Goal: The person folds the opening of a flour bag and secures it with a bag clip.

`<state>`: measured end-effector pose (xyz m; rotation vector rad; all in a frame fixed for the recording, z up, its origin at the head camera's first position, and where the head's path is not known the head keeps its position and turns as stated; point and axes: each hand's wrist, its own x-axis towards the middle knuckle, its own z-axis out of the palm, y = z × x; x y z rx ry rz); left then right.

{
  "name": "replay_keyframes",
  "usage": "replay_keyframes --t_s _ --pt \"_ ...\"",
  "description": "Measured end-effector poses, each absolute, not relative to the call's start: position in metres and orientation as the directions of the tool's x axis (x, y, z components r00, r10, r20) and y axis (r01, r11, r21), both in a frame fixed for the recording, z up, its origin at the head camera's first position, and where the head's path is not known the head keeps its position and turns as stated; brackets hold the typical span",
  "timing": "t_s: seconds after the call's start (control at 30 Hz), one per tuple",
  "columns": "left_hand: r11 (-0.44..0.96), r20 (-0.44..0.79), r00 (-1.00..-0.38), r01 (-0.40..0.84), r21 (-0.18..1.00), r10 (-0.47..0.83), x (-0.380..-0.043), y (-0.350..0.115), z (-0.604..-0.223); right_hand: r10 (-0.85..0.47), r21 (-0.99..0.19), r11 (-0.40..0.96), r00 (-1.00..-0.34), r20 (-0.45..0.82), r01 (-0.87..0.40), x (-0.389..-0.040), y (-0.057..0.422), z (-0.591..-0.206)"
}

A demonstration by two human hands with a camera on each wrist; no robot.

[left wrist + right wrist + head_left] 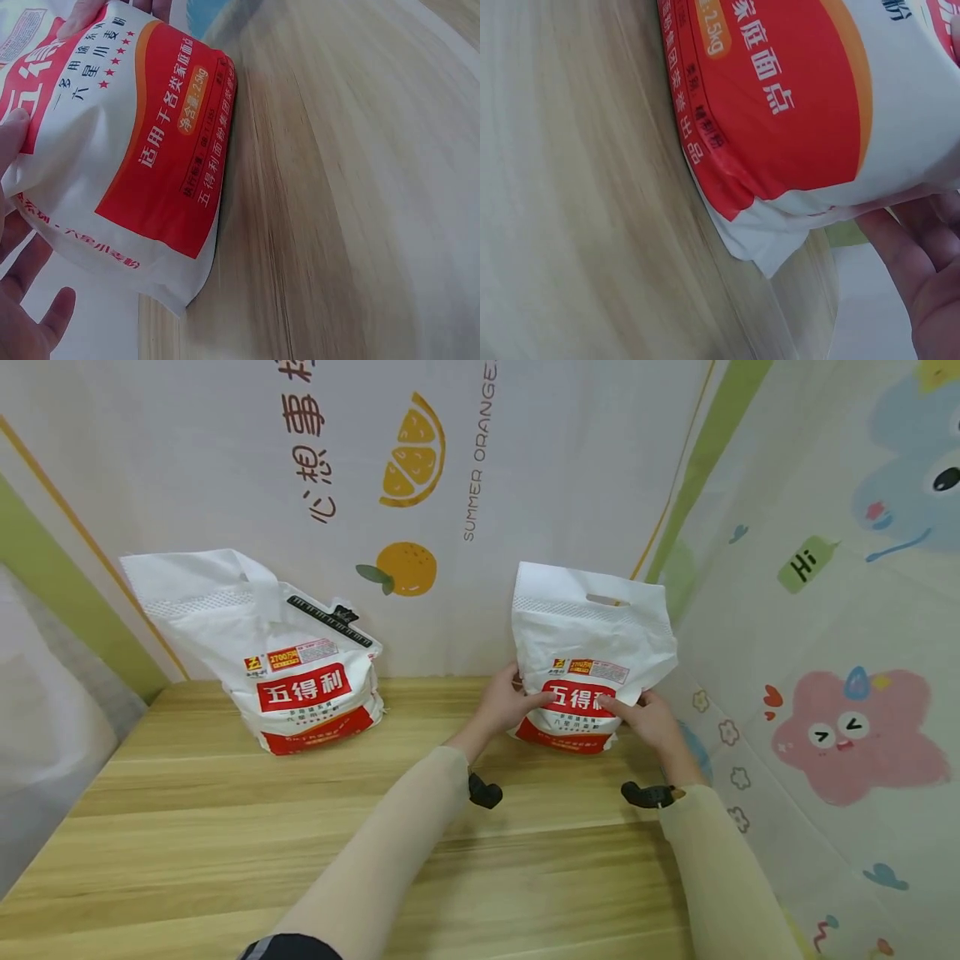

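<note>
A white and red flour bag (592,639) with a cut-out handle at its top stands upright on the wooden table, close to the back wall. My left hand (502,703) grips its left side, the thumb across the front label. On the opposite side, my right hand (649,720) holds the bag in the same way, thumb on the front. The left wrist view shows the bag's lower front (161,142) touching the tabletop, some fingers (52,319) at its side. In the right wrist view, fingers (900,255) reach behind the bag's edge and are partly hidden.
A second flour bag (300,672) stands tilted on the left of the table (225,827), with a dark strip (330,620) across its upper right. A printed cloth wall (570,460) runs behind, and another cloth wall (847,635) is close on the right.
</note>
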<state>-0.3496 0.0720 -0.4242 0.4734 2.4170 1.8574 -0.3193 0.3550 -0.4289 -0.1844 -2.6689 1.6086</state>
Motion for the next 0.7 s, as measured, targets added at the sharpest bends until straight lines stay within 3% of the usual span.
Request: replay_keyframes --t_s 0.7 --pt "0.273 0.146 -0.952 0.221 0.936 0.268 -0.336 0.036 -0.428 0.048 -0.826 0.563 -0.999 0.023 0.008 -0.307 0.333 -0.43"
